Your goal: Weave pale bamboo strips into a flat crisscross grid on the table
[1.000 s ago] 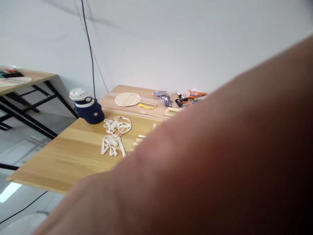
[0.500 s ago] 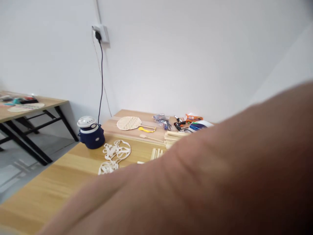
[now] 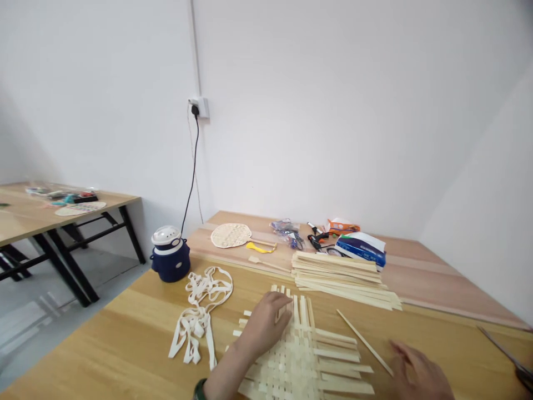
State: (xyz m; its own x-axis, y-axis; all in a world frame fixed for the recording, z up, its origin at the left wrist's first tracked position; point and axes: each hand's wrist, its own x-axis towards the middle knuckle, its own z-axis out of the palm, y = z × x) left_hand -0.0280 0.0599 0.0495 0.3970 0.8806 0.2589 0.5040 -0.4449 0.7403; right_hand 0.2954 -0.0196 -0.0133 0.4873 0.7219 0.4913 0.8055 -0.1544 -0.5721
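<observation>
A half-woven mat of pale bamboo strips (image 3: 287,364) lies on the near table, with loose strip ends sticking out at its top and sides. My left hand (image 3: 266,322) rests over the mat's upper part, thumb and fingers apart. A single bamboo strip (image 3: 361,337) lies slantwise to the right of the mat. Beside the strip's lower end is my right hand (image 3: 420,372), slightly blurred, its fingers apart with nothing seen between them. Behind the mat sits a pile of loose bamboo strips (image 3: 341,275).
White cotton tape (image 3: 204,316) lies tangled at left, near a blue pot with a clear lid (image 3: 170,258). A round woven fan (image 3: 231,235), a glue gun (image 3: 318,239) and a blue packet (image 3: 360,250) are at the back. Scissors (image 3: 510,358) lie at the right edge.
The large blurred arm that covered the lower right is gone from there. The view has tilted and shifted, and both my hands and the woven mat now show.
</observation>
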